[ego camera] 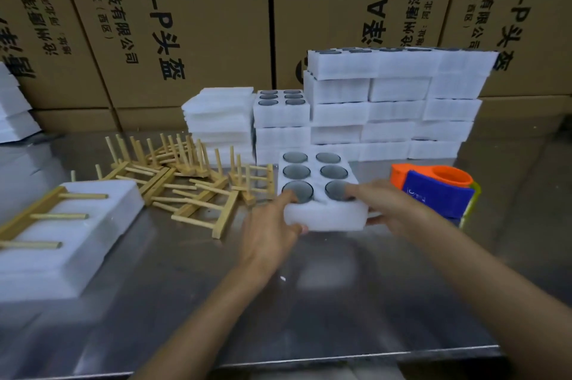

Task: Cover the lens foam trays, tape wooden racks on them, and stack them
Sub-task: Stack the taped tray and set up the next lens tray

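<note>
Uncovered lens foam tray [322,194] held between both hands over the surface [278,302]
Left hand [272,225] and right hand [390,206] each grip a near corner, fingers curled over the top

Both arms extended, left grip [272,222], right grip [387,206] clasping

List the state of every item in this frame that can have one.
White foam lens tray with six dark lenses: uncovered, gripped at both ends.
Left hand: grips the tray's left end.
Right hand: grips the tray's right end.
Pile of light wooden racks: loose, tumbled on the table.
White foam block at left: covered, wooden rack on top.
Orange and blue tape dispenser: idle.
</note>
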`<action>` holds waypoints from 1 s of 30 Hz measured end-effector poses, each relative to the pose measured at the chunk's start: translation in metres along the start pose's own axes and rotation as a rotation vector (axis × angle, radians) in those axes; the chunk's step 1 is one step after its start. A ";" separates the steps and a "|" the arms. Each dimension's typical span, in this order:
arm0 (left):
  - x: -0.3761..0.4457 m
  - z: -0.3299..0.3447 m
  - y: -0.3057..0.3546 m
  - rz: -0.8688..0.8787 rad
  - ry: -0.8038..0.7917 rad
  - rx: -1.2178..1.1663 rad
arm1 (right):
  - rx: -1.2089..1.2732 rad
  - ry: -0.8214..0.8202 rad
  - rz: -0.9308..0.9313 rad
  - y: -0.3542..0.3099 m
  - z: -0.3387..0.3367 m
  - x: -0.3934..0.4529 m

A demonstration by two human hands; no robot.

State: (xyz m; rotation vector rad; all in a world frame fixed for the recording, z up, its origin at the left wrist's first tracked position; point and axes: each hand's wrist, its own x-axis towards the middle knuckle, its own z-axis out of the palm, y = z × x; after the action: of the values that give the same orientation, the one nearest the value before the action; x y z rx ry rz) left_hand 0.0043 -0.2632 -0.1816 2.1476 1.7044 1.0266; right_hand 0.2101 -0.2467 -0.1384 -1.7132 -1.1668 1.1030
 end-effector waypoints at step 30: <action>0.120 -0.058 -0.065 -0.003 0.328 -0.006 | -0.667 0.232 -0.507 0.013 0.042 0.043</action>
State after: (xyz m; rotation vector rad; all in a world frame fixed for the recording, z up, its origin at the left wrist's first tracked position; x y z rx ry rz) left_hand -0.0722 -0.1476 -0.1290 2.0604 1.8332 1.4470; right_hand 0.1827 -0.2046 -0.1735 -1.7900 -1.8065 0.1981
